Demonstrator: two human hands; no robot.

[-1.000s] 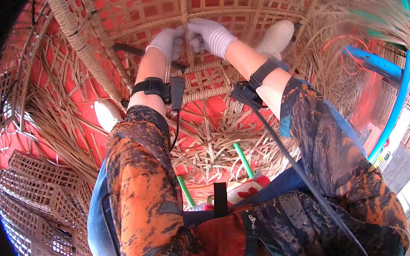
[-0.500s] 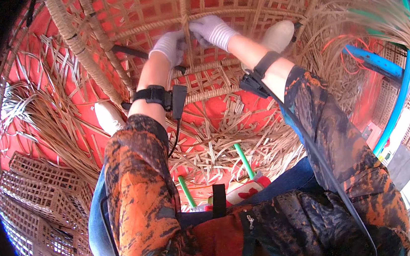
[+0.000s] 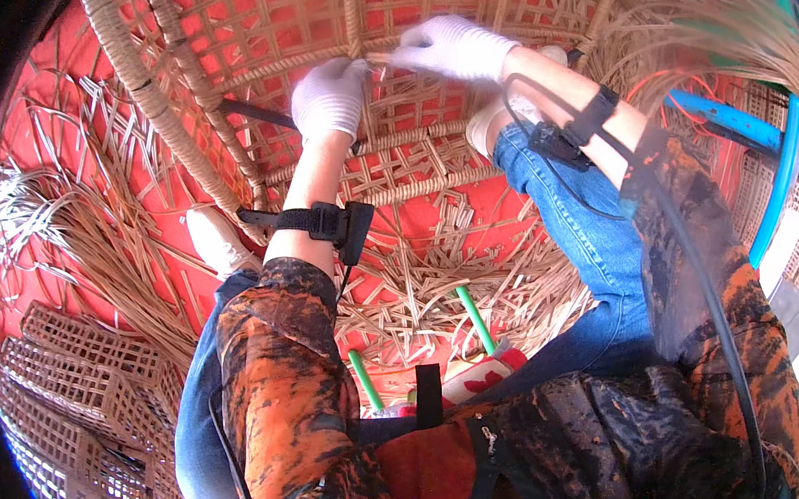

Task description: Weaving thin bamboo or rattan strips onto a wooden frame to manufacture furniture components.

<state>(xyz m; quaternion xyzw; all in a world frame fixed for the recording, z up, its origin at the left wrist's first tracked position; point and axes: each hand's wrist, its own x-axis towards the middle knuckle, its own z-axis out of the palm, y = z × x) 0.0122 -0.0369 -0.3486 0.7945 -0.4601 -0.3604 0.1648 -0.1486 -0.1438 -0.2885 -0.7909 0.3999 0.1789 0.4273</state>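
Observation:
In front of me stands a large wicker piece (image 3: 422, 135), an open lattice of pale brown strips with wrapped bars along it. My left hand (image 3: 330, 101), in a white knit glove, is closed at the crossing of the upright bar and a cross bar; its fingertips hide what they hold. To the right of that crossing my right hand (image 3: 458, 48), gloved likewise, pinches a thin wicker strip (image 3: 378, 58). This strip spans the short gap between the two hands, and its far end is hidden at the left fingertips.
Loose strips (image 3: 117, 250) lie in a bundle on the red floor at left, and cut scraps (image 3: 422, 281) lie below the lattice. Stacked woven panels (image 3: 82, 380) stand at lower left. At right are a long strip bundle (image 3: 689, 34) and a blue curved tube (image 3: 787, 180). Two green legs (image 3: 471, 320) show near my lap.
My right hand has drawn away to the right and slightly up, and a strip now shows between the hands. My left hand has turned and stays by the crossing. My right leg has come into view.

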